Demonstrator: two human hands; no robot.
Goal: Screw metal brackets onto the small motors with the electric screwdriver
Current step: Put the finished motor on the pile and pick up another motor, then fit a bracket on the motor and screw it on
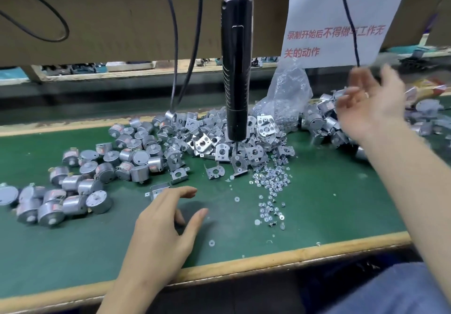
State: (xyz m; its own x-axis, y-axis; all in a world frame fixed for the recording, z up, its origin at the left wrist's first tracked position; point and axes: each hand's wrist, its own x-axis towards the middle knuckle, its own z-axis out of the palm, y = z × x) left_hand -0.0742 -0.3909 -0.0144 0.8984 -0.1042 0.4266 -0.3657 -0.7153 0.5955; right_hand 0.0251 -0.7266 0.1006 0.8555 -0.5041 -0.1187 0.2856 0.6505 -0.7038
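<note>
The green bench mat (317, 191) carried everything. One black ribbed electric screwdriver (236, 69) hung at centre, long axis vertical, bit pointing down over the brackets. The left hand (163, 230) hovered spread and empty above the mat. The right hand (371, 108), raised and blurred, had its fingers loose. Dozens of grey cylindrical motors (97, 174) lay left, a heap of holed sheet-metal brackets (205, 143) lay centre, and countless shiny screws (271, 182) lay scattered.

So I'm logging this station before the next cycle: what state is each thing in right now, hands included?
electric screwdriver: hanging upright, nobody holding it.
left hand: open above the mat, holding nothing.
right hand: open, raised, blurred, holding nothing.
motors: loose in a pile, no brackets on.
brackets: loose in a heap.
screws: scattered on the mat.
bag: slumped behind the heap.
</note>
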